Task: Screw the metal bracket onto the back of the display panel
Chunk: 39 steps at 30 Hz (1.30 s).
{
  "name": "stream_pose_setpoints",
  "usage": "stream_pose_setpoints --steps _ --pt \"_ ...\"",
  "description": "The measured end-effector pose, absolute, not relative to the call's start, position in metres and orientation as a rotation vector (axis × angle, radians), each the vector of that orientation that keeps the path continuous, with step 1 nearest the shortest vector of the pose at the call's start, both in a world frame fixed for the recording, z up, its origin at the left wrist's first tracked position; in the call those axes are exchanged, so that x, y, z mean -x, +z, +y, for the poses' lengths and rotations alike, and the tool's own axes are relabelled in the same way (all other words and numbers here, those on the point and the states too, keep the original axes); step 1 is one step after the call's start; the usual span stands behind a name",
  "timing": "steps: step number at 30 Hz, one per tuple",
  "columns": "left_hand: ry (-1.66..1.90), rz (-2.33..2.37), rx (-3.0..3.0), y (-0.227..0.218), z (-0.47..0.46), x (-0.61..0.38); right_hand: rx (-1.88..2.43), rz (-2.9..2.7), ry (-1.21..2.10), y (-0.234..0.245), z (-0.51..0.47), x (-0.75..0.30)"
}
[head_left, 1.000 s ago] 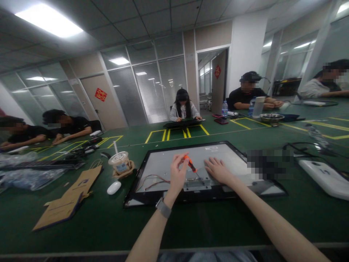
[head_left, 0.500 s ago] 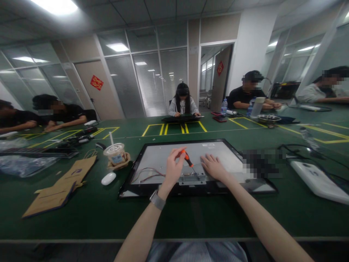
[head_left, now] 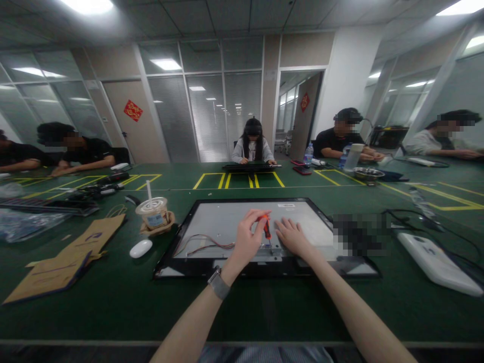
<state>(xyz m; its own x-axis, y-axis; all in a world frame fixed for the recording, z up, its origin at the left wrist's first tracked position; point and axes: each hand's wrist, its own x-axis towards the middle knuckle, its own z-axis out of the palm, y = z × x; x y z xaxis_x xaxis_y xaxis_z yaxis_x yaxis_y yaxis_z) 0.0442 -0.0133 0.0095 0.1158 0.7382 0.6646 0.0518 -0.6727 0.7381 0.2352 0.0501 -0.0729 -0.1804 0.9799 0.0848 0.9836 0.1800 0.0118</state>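
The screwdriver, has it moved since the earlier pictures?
Yes. Judged against the metal bracket, the screwdriver has swung to the right at its top and now stands nearer to upright.

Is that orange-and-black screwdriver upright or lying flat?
Roughly upright: the left hand holds the screwdriver by its upper end, and it points down at the grey panel.

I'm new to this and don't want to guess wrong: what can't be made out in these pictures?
Head view: part of the screwdriver, covered by the left hand.
Head view: what its tip meets, too small and blurred.
Head view: where the wires lead, hidden behind the left hand.
Head view: the dark thing by the panel, masked by pixelation.
Head view: the far-left co-worker, cut off by the edge.
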Motion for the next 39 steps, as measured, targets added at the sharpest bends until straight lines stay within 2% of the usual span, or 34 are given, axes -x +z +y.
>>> stream_pose_setpoints --steps 5,12,32,39 --pt "1.577 0.700 -1.925 0.008 -0.010 -0.052 2.000 -2.361 -0.091 -0.069 0.049 -0.232" --pt "1.852 0.887 -1.944 0.005 -0.003 -0.065 2.010 -2.349 -0.072 -0.068 0.049 -0.230" --pt "1.736 0.818 -1.678 0.000 0.003 -0.053 1.977 -2.328 -0.109 -0.071 0.050 -0.230" --pt "1.823 0.890 -1.650 -0.001 0.002 -0.053 1.974 -2.342 -0.132 -0.072 0.050 -0.233"
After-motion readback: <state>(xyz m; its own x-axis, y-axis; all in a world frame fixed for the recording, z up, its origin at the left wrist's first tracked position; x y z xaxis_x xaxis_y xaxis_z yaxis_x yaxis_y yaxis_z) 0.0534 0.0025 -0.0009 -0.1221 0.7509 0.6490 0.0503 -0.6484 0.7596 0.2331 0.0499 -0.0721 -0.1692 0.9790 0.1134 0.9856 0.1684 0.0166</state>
